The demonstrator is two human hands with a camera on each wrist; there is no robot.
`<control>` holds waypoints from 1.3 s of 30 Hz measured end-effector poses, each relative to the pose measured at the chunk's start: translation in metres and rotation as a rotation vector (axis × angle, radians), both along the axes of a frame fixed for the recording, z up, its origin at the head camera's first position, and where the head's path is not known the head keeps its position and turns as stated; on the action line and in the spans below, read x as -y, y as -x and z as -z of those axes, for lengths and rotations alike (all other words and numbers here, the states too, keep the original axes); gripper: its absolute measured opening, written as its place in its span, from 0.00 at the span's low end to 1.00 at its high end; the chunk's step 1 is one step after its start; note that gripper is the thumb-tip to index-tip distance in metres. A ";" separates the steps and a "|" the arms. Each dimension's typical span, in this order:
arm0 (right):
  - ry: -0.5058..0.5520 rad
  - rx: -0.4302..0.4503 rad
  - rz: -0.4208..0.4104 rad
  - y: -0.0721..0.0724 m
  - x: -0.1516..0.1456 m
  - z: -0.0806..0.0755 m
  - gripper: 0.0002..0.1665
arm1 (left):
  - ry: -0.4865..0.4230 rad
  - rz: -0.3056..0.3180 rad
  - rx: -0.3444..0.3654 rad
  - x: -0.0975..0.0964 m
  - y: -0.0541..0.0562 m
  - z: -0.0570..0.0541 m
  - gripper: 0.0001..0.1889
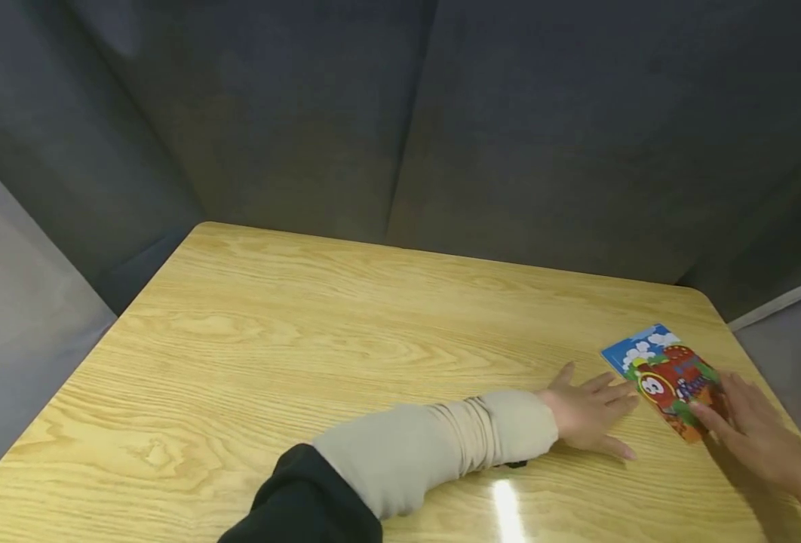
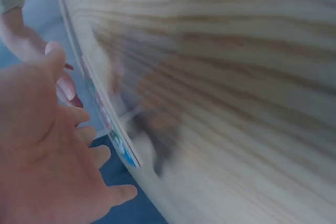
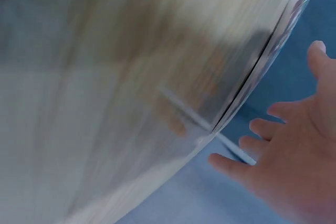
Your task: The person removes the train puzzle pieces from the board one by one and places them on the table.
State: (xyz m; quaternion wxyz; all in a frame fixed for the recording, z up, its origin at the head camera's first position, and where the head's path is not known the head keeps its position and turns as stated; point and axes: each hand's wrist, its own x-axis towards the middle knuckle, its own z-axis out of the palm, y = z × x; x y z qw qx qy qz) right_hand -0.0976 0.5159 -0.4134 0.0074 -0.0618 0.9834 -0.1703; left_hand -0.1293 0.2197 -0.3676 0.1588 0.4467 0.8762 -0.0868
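Observation:
A thin children's picture book (image 1: 668, 377) lies on the wooden table (image 1: 271, 362) near its right end. Its cover shows a red cartoon figure with big eyes, white clouds and blue sky. My left hand (image 1: 590, 411) reaches across, fingers spread, just left of the book. On the book's other side is my right hand (image 1: 756, 430), its fingers extended and overlapping the cover's near right edge in the head view. Edge-on, the book (image 2: 113, 121) shows past the left hand (image 2: 50, 145) in the left wrist view. In the right wrist view, the right hand (image 3: 294, 135) appears apart from the book (image 3: 265, 59).
Dark grey curtain (image 1: 400, 128) hangs along the table's far edge. Lighter grey panels (image 1: 20, 302) stand at the left and right sides. A bright light reflection (image 1: 507, 509) falls on the tabletop below the left forearm.

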 end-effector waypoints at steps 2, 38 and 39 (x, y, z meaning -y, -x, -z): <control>-0.014 -0.046 -0.006 0.003 -0.005 0.002 0.34 | 0.004 -0.005 -0.001 -0.010 -0.002 0.000 0.37; 0.069 0.328 0.062 -0.002 -0.003 -0.009 0.52 | 0.041 -0.081 0.007 -0.017 0.013 0.005 0.36; 0.067 0.334 0.066 -0.003 0.000 -0.009 0.52 | 0.035 -0.077 0.008 -0.014 0.013 0.007 0.37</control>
